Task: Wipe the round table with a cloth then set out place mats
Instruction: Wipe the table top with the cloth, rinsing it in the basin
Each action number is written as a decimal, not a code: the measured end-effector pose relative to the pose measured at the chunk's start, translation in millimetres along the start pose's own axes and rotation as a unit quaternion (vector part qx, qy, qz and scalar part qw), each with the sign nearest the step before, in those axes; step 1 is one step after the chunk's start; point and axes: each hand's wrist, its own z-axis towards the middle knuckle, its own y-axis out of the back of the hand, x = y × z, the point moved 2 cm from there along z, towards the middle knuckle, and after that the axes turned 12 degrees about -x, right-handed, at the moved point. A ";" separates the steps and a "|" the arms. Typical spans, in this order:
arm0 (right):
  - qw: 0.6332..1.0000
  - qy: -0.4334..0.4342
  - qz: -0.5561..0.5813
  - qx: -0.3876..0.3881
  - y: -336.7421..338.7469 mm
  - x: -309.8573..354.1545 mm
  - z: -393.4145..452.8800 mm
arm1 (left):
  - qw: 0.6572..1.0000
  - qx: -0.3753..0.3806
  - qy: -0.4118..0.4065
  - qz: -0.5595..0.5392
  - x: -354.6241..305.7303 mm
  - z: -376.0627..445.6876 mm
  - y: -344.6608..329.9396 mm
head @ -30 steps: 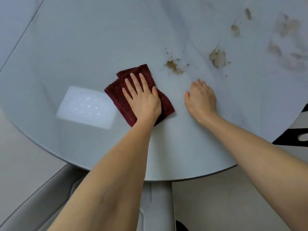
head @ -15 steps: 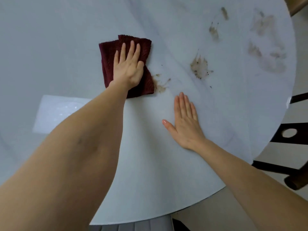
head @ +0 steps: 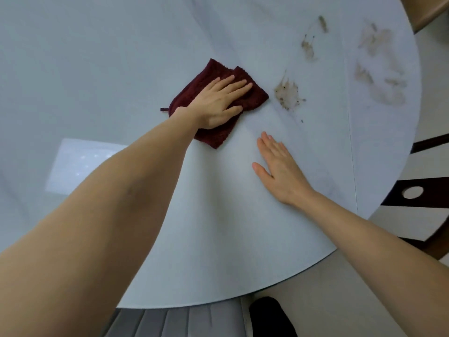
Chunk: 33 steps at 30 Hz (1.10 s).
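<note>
A folded dark red cloth (head: 252,97) lies on the round white table (head: 218,227) near its middle. My left hand (head: 218,100) presses flat on the cloth, fingers straight and pointing right. My right hand (head: 279,169) rests flat on the bare tabletop, a little below and right of the cloth. A brown stain (head: 286,92) sits just right of the cloth. Two smaller brown marks (head: 308,45) lie further up. Faint smears (head: 379,66) spread near the right edge. No place mats are in view.
A dark wooden chair (head: 418,190) stands off the table's right edge. A grey cushioned seat (head: 175,322) shows below the near edge. A tan object (head: 427,10) sits at the top right corner. A bright light reflection (head: 80,164) lies on the left.
My left hand slid the cloth rightward over the brown stain that lay beside it; that stain no longer shows. The fingers now point right. My right hand stays flat on the table.
</note>
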 end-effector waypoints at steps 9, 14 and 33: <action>0.987 -0.035 0.074 -0.139 7.0 -17.1 -17.8 | 0.996 -0.016 0.042 0.077 -63.7 -50.5 -33.8; 0.982 -0.050 0.070 -0.165 33.8 -45.8 -41.7 | 0.994 -0.017 0.083 0.075 -117.5 -106.6 -50.1; 0.977 0.208 0.054 -0.005 27.1 -82.6 -25.7 | 0.645 -0.218 0.724 0.114 -239.4 -103.1 -101.3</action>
